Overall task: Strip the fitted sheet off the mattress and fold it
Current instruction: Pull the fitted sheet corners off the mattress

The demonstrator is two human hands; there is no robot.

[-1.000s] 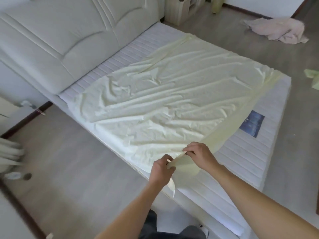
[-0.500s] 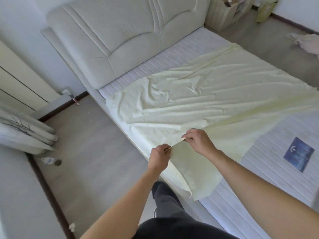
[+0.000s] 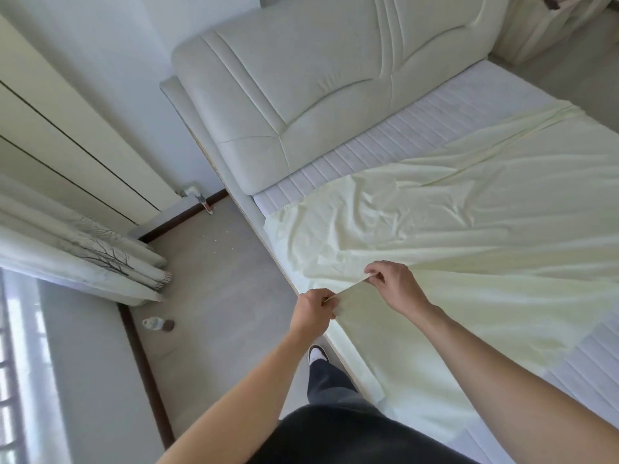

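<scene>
The pale yellow, wrinkled fitted sheet (image 3: 469,229) lay loose over the white quilted mattress (image 3: 418,128), already off its corners, with bare mattress showing beside the padded cream headboard (image 3: 318,78). At the near edge of the bed, the left hand (image 3: 313,313) gripped the sheet's hem in curled fingers, and the right hand (image 3: 395,286) pinched the same hem just beside it, the short stretch between the 2 hands pulled taut. Folded curtains (image 3: 100,249) rested on the grey floor (image 3: 217,296).
</scene>
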